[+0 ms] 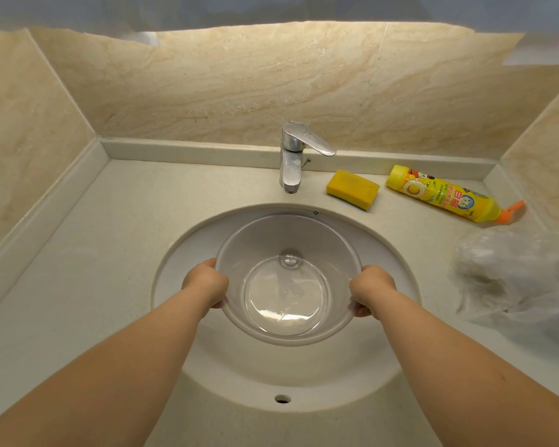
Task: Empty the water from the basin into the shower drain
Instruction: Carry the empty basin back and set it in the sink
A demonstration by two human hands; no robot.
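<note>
A clear round plastic basin [288,240] sits inside the white sink bowl [181,259], with a shallow pool of water [284,301] at its bottom. My left hand [207,285] grips the basin's left rim, fingers curled over the edge. On the opposite side my right hand [370,290] holds the right rim the same way. The sink's drain stopper shows through the clear basin near its centre. No shower drain is in view.
A chrome tap [292,156] stands behind the sink. A yellow sponge [352,188] and a yellow bottle [442,195] on its side lie on the counter [94,253] at the back right. A crumpled clear plastic bag [513,275] lies at the right. Tiled walls enclose three sides.
</note>
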